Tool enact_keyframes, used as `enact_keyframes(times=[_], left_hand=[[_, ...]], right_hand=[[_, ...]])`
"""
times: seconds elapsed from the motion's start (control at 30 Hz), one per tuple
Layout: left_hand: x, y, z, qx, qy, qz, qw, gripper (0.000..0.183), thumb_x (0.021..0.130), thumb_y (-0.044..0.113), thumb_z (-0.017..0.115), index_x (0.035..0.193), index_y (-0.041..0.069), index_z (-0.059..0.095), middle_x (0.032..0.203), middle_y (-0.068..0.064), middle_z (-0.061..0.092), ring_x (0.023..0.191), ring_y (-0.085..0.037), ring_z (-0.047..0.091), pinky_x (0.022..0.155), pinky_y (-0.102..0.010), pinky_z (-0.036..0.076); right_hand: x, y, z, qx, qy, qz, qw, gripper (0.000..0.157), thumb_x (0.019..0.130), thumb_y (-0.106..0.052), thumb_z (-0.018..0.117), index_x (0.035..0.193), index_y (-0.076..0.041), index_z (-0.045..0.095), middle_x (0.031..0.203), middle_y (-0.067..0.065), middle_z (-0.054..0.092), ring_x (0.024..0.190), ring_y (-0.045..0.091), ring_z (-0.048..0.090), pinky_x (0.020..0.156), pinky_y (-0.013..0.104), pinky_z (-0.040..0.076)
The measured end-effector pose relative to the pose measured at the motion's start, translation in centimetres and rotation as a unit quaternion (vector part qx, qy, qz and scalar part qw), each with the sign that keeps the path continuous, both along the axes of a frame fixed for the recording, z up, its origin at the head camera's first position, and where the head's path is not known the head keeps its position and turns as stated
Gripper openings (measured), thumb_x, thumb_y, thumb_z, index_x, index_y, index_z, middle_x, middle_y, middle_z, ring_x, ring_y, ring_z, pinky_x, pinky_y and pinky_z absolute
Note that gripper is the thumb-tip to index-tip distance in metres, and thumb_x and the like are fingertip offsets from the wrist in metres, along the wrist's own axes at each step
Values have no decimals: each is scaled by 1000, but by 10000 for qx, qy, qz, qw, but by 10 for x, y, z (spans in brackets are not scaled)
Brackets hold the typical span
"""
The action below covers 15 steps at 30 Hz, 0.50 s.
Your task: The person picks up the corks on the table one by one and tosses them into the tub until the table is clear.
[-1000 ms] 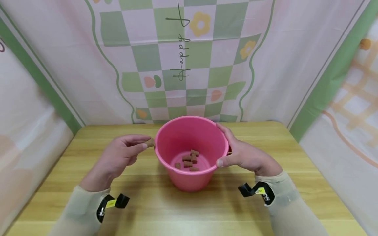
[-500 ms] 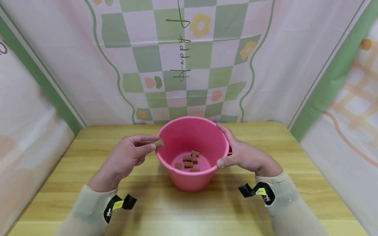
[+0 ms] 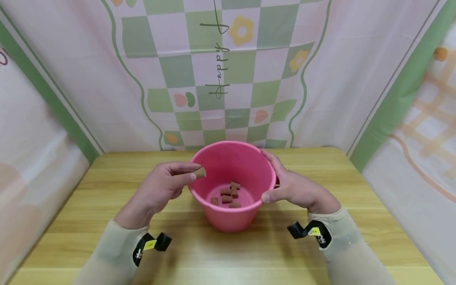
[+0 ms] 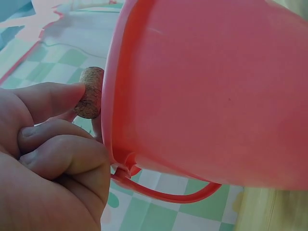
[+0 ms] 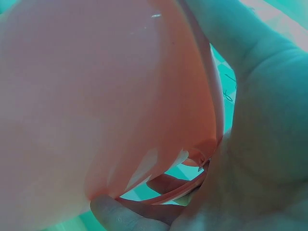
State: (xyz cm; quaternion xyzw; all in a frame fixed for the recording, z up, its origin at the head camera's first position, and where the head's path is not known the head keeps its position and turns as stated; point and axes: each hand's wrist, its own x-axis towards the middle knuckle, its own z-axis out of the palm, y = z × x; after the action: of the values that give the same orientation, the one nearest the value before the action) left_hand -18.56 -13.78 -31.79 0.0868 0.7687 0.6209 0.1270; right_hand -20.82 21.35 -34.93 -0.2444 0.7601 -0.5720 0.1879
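A pink bucket [image 3: 229, 219] stands upright on the table, with several brown corks [image 3: 227, 199] lying on its floor. Between thumb and fingertips my left hand [image 3: 165, 185] pinches another cork [image 3: 200, 172], which overlaps the inside of the bucket's left rim in the head view. In the left wrist view that cork [image 4: 90, 92] is speckled and sits right by the rim; the other fingers are curled. My right hand [image 3: 293, 184] grips the bucket's right rim, thumb at the front and fingers around the outside. The right wrist view shows fingers beneath the pink handle [image 5: 180, 191].
The bucket stands on a light wooden table [image 3: 228, 261]. Behind it hangs a green and white checked cloth [image 3: 228, 79], with more cloth on the left and right sides. Each sleeve carries a black wrist camera mount [image 3: 151, 245].
My left hand has moved right with its cork, from just outside the bucket's left rim to over its inside. The right hand and the bucket have stayed nearly still.
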Motion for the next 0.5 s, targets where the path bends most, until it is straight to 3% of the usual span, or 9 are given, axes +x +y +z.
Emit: enact_keyframes(times=[0.5], left_hand=[[-6, 5, 7, -196, -68, -86, 9997, 26, 93, 24, 73, 118, 17, 75, 109, -6, 72, 52, -16, 36, 47, -22, 30]], right_hand=[[1, 1, 1, 83, 73, -24, 9999, 116, 78, -23, 87, 159, -34, 4, 153, 13, 33, 130, 40, 45, 95, 46, 49]])
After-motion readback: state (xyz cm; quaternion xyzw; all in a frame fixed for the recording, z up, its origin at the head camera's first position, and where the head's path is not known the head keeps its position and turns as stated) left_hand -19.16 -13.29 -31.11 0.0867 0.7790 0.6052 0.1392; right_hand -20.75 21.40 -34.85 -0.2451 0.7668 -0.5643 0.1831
